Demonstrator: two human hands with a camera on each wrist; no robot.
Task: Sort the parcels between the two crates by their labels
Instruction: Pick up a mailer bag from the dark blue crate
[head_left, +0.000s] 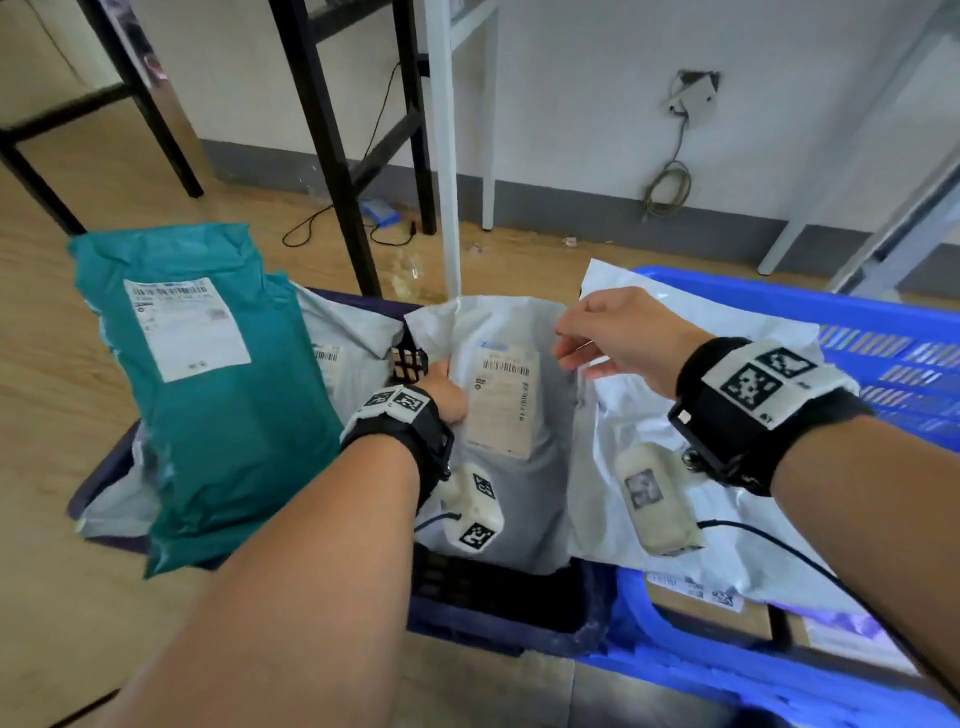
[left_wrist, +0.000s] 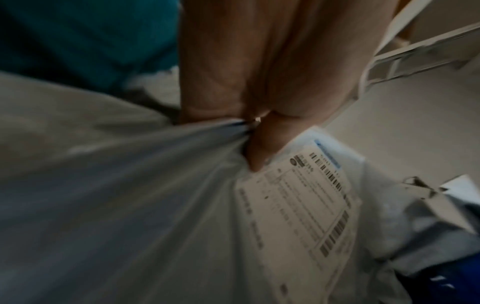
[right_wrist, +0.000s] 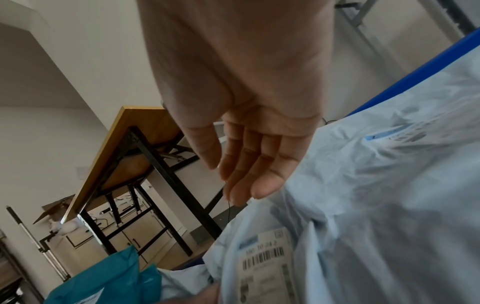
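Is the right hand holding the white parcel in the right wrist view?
No, the right hand is open with straight fingers and holds nothing; only the left hand pinches the white parcel.

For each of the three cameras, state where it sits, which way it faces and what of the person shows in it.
Head: worn on the head, looks forward and down at both crates; both forearms, left hand, right hand.
Left wrist: looks along the left hand, thumb pinching the white parcel beside its label.
Right wrist: looks along the right hand's relaxed fingers, holding nothing.
Shared: all show the white parcel and the teal parcel.
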